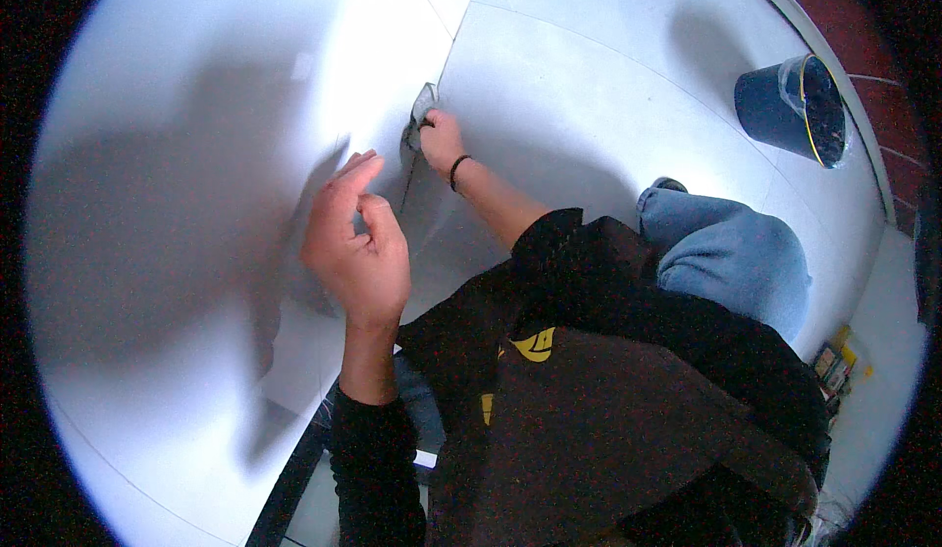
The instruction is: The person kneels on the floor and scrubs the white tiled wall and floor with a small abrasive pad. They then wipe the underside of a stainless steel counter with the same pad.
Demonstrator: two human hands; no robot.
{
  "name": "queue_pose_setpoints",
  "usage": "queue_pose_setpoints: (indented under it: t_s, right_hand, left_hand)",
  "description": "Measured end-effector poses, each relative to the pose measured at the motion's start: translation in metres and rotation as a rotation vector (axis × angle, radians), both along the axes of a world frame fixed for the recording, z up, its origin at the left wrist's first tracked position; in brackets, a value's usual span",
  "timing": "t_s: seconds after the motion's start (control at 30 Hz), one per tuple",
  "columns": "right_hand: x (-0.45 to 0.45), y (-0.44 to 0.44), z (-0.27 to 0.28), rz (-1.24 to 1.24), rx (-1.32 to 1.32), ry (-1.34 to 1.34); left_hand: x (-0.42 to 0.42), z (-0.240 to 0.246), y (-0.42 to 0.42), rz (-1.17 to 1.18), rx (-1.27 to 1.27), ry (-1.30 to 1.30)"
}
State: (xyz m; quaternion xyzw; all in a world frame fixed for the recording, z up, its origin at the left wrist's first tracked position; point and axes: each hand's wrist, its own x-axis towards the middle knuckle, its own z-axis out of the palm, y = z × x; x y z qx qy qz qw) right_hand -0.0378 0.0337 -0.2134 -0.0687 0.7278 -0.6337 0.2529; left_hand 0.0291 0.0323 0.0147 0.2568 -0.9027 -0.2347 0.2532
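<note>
My right hand, with a dark band at the wrist, grips a grey cloth. The cloth is pressed into the corner where the white wall meets the pale tiled floor. Part of it is hidden by my fingers. Nearer to me, my left hand is raised in front of the wall with its fingers curved and a gap between thumb and forefinger. Nothing shows in it. Whether it touches the wall, I cannot tell.
A dark bucket with a yellow rim and a clear plastic liner stands on the floor at the upper right, by a raised edge and dark red tiles. My bent knee is at the right. Small items lie at the far right.
</note>
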Motion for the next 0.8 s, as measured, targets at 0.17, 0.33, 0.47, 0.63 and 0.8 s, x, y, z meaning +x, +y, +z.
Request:
queue_pose_setpoints:
  t_s: [0.17, 0.33, 0.47, 0.63, 0.8]
  right_hand:
    - [0.058, 0.006, 0.094, 0.005, -0.197, 0.188]
    - [0.020, -0.014, 0.106, -0.052, -0.463, 0.279]
    - [0.015, -0.007, 0.092, 0.097, -0.239, 0.205]
    - [0.046, 0.006, 0.118, 0.054, -0.329, 0.513]
    - [-0.083, -0.032, 0.109, -0.266, -0.157, 0.524]
  left_hand:
    - [-0.002, 0.008, 0.000, 0.006, -0.004, 0.072]
    - [0.003, 0.019, 0.019, -0.107, -0.051, 0.084]
    - [0.002, 0.023, 0.037, -0.203, 0.051, 0.094]
    - [-0.002, 0.019, 0.037, -0.216, 0.075, 0.117]
    - [0.003, 0.016, 0.034, -0.192, 0.020, 0.060]
